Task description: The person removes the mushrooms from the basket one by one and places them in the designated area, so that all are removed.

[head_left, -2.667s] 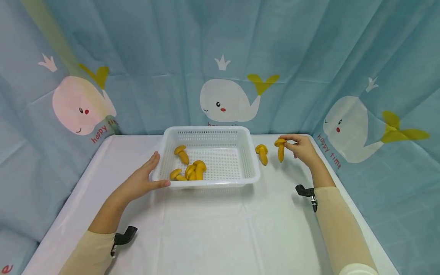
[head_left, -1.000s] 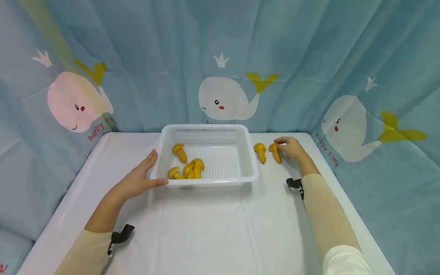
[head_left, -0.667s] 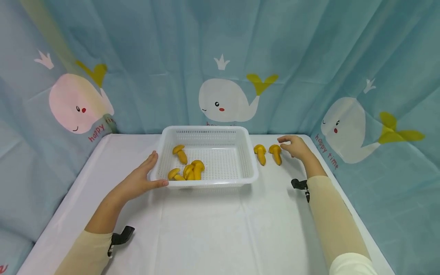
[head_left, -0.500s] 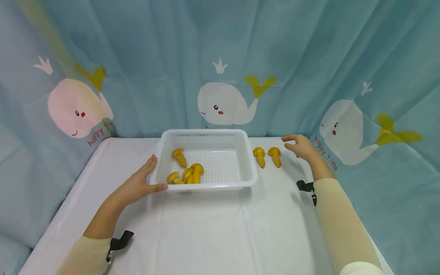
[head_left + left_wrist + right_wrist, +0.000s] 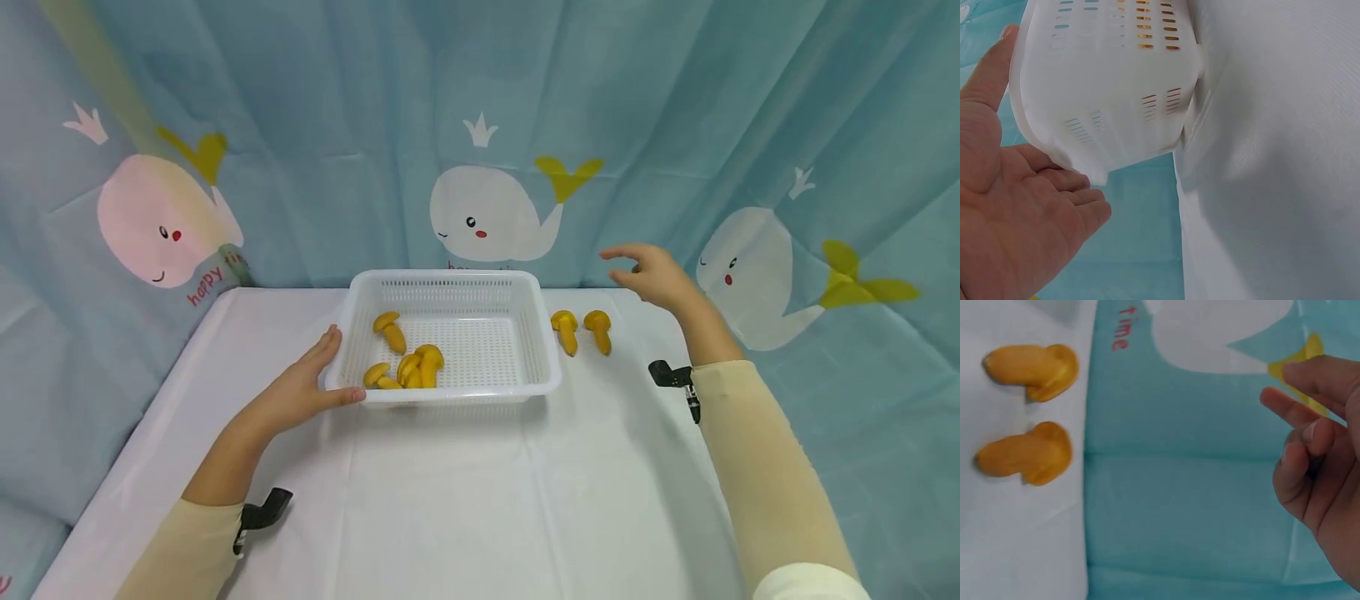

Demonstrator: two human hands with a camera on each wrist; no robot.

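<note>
A white perforated plastic basket (image 5: pixel 495 391) stands at the back of the table, with several yellow mushrooms (image 5: pixel 390 332) grouped toward its left side. My left hand (image 5: pixel 296 398) rests against the basket's left front corner, thumb along the front rim. In the left wrist view, its fingers (image 5: pixel 1088 206) touch under the rim and the palm is bare. Right of the basket, two more yellow mushrooms lie side by side, a left one (image 5: pixel 566 332) and a right one (image 5: pixel 598 332). My right hand (image 5: pixel 654 277) hovers above and behind them, holding nothing, thumb and forefinger apart.
A white cloth (image 5: pixel 450 500) covers the table. Blue curtains (image 5: pixel 645 100) printed with whales surround it on the back and sides, close to the basket's rear rim.
My right hand set down the right-hand mushroom beside the other one, let it go, then drew away right and rose. The left hand has stayed at the basket.
</note>
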